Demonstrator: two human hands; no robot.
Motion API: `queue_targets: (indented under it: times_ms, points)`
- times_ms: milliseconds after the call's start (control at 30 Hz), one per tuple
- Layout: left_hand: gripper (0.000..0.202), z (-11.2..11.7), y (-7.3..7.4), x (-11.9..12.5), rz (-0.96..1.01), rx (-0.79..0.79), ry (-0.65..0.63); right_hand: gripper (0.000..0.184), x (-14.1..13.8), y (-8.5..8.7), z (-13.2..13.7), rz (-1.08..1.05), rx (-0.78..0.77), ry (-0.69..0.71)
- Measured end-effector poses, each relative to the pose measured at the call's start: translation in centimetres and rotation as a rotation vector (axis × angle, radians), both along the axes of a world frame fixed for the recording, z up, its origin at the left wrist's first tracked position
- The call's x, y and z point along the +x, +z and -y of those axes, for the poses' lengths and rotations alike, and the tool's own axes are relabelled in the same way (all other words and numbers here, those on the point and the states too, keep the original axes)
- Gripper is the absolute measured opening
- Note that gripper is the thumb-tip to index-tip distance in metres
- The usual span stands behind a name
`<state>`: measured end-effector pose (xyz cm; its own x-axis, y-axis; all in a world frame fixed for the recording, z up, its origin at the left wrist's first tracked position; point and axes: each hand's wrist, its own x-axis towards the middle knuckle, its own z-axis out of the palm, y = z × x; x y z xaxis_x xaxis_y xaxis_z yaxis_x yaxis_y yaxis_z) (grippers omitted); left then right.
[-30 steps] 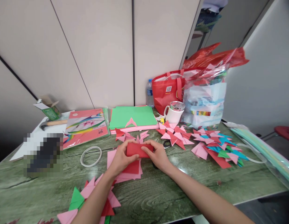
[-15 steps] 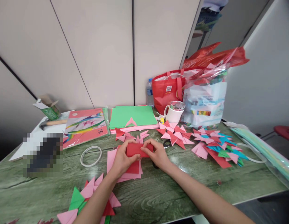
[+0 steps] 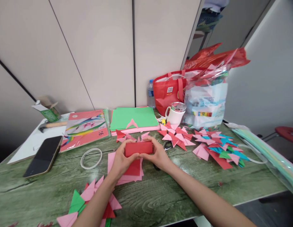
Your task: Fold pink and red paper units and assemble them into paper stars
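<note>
Both hands hold a folded red paper strip (image 3: 138, 148) just above the green table (image 3: 160, 195). My left hand (image 3: 121, 160) grips its left end, fingers curled around it. My right hand (image 3: 157, 156) pinches the right end, thumb meeting the left thumb under the strip. Beneath the hands lies a small stack of pink and red paper squares (image 3: 129, 170). Folded pink and red pointed pieces (image 3: 127, 136) lie just beyond the strip.
A phone (image 3: 43, 156) and white ring (image 3: 91, 158) lie at left, near a paper pack (image 3: 86, 127) and green sheets (image 3: 133, 117). Folded stars (image 3: 177, 136) and a multicolour pile (image 3: 219, 149) sit right. A mug (image 3: 176, 114), red bag (image 3: 169, 91), plastic bag (image 3: 205, 101) stand behind. More folded pieces (image 3: 89, 201) lie near.
The hands have lifted the red strip slightly and drawn their thumbs together beneath it. The view shifted a little.
</note>
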<state>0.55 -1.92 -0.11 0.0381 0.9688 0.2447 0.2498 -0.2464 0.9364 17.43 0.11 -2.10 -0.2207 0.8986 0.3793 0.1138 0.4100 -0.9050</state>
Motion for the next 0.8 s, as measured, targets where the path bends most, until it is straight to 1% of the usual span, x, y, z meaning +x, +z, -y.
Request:
queue_targets:
  times_ms: [67, 133, 267, 367, 433, 533, 600, 633, 700, 800]
  points:
    - [0.037, 0.06, 0.05, 0.00, 0.001, 0.000, 0.010, 0.066, 0.01, 0.05, 0.00, -0.047, -0.066, 0.015]
    - [0.036, 0.13, 0.15, 0.04, -0.005, 0.000, 0.017, 0.070, 0.06, 0.16, -0.02, -0.067, -0.128, 0.030]
    - [0.036, 0.25, 0.29, 0.12, 0.004, -0.004, 0.011, 0.066, 0.17, 0.35, -0.15, -0.104, -0.235, 0.081]
    - [0.038, 0.30, 0.28, 0.18, 0.049, -0.046, -0.011, 0.066, 0.21, 0.42, -0.23, -0.146, -0.312, 0.129]
    - [0.039, 0.29, 0.21, 0.19, 0.051, -0.059, -0.005, 0.063, 0.23, 0.43, -0.27, -0.143, -0.311, 0.129]
    - [0.038, 0.13, 0.02, 0.14, 0.010, -0.032, 0.024, 0.054, 0.30, 0.45, -0.33, -0.088, -0.222, 0.092]
    - [0.037, -0.02, -0.11, 0.05, -0.018, -0.004, 0.035, 0.049, 0.36, 0.50, -0.38, -0.063, -0.174, 0.102]
    - [0.036, -0.09, -0.14, 0.02, -0.026, 0.009, 0.039, 0.048, 0.39, 0.52, -0.40, -0.069, -0.179, 0.125]
    - [0.036, -0.20, -0.14, -0.03, -0.036, 0.033, 0.050, 0.048, 0.45, 0.53, -0.42, -0.111, -0.239, 0.172]
    - [0.034, -0.26, -0.01, -0.02, -0.041, 0.058, 0.057, 0.052, 0.49, 0.42, -0.44, -0.180, -0.330, 0.195]
